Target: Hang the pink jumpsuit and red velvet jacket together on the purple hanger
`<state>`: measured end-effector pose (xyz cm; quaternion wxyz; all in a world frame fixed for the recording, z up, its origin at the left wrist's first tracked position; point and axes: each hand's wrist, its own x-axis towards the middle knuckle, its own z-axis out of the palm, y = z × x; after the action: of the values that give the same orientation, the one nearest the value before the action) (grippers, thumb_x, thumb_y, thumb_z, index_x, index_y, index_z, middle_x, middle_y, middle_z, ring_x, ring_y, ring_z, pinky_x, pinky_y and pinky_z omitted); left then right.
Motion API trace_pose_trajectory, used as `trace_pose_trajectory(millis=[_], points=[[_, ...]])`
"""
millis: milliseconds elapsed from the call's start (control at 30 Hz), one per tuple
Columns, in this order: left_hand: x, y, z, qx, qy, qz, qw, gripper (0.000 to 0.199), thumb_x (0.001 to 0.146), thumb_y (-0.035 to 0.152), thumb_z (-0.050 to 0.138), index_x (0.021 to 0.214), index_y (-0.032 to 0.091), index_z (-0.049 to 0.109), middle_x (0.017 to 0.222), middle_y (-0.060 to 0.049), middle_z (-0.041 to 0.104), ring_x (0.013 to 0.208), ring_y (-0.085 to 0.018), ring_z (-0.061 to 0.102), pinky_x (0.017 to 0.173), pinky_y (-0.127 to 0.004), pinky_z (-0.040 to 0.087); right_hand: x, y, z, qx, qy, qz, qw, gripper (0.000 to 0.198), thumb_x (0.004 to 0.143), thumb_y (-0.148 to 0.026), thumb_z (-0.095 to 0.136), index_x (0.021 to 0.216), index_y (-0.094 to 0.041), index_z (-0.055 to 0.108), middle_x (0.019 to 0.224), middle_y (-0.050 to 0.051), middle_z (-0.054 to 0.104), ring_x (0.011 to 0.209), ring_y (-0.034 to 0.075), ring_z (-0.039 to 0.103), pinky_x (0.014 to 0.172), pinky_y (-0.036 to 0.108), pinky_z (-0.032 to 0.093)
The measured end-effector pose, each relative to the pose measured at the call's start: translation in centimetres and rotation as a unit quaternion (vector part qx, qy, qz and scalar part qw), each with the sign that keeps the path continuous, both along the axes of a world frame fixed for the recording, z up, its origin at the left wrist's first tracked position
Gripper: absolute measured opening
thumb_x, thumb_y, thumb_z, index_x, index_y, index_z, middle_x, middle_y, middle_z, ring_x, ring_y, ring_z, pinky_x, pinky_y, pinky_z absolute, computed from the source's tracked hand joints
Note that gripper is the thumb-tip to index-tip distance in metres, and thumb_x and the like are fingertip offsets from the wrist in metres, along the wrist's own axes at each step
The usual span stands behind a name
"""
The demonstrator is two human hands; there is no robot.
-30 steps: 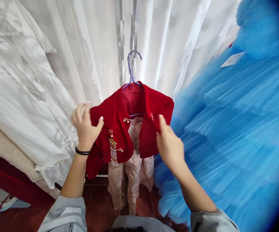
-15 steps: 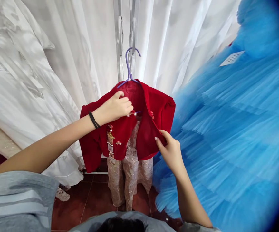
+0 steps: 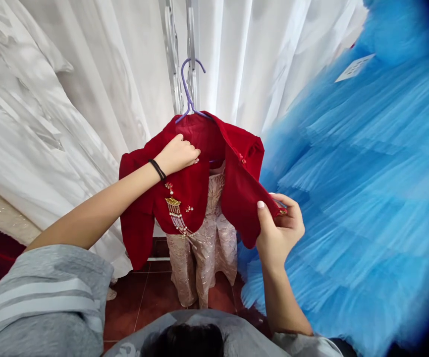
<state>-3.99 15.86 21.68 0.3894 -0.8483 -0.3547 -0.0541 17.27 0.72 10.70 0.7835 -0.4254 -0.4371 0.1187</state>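
A red velvet jacket (image 3: 185,198) hangs open at the front on a purple hanger (image 3: 187,87). My left hand (image 3: 179,154) is closed on the jacket's left-hand front edge, near the collar. My right hand (image 3: 279,228) pinches the other front panel by its edge, thumb on the lining, and pulls it out to the right. A gold ornament with beaded tassels (image 3: 173,208) decorates the left-hand panel. Below and behind the jacket hangs a pale pink, shiny patterned garment (image 3: 199,263), its upper part partly hidden.
Ruffled blue tulle (image 3: 341,213) fills the right side, with a white tag (image 3: 354,68) near its top. White satin clothing (image 3: 21,124) hangs at left. Behind are white curtains (image 3: 229,64) and a metal rack (image 3: 173,54). The floor (image 3: 155,297) has dark red tiles.
My right hand has drawn the jacket's right-hand panel outward to the right, so the front gapes wider. My left hand keeps its hold near the collar. The view has shifted slightly.
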Motion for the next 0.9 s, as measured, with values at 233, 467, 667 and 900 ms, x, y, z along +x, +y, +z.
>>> trace_pose_trajectory(millis=[233, 467, 667, 900], points=[[0.7, -0.3, 1.7, -0.077, -0.13, 0.009, 0.989, 0.024, 0.091, 0.02, 0.044, 0.096, 0.012, 0.066, 0.092, -0.015, 0.073, 0.085, -0.028, 0.068, 0.075, -0.036, 0.044, -12.0, 1.6, -1.5, 0.066, -0.269, 0.194, 0.941, 0.023, 0.088, -0.021, 0.056, 0.111, -0.02, 0.054, 0.091, 0.003, 0.065, 0.077, 0.013, 0.062, 0.072, 0.025, 0.053], [0.8, -0.7, -0.7, -0.033, -0.28, -0.076, 0.956, 0.042, 0.099, 0.038, 0.033, 0.121, 0.013, 0.058, 0.113, -0.014, 0.068, 0.111, -0.028, 0.061, 0.103, -0.045, 0.04, -17.2, 10.7, -5.7, -0.086, -0.33, 0.311, 0.887, 0.061, 0.084, -0.012, 0.048, 0.142, -0.008, 0.031, 0.133, 0.02, 0.052, 0.124, 0.025, 0.052, 0.11, 0.045, 0.044], [-0.9, -2.3, -6.7, -0.006, -0.191, -0.087, 0.978, 0.067, 0.088, 0.039, 0.059, 0.148, 0.019, 0.034, 0.151, -0.018, 0.042, 0.141, -0.033, 0.036, 0.118, -0.054, 0.021, -12.3, 6.7, -11.4, -0.005, -0.251, 0.265, 0.931, 0.049, 0.09, -0.027, 0.05, 0.136, -0.016, 0.042, 0.133, 0.016, 0.055, 0.126, 0.022, 0.051, 0.111, 0.043, 0.042], [-3.8, -1.3, -8.4, 0.072, -0.236, 0.051, 0.968, 0.056, 0.09, 0.053, 0.053, 0.125, 0.01, 0.053, 0.123, -0.025, 0.059, 0.111, -0.038, 0.056, 0.092, -0.051, 0.039, 2.3, 11.0, -18.8, -0.288, 0.24, 0.143, 0.916, 0.036, 0.093, -0.048, 0.042, 0.088, -0.015, 0.057, 0.09, 0.014, 0.063, 0.088, 0.018, 0.062, 0.084, 0.035, 0.051]])
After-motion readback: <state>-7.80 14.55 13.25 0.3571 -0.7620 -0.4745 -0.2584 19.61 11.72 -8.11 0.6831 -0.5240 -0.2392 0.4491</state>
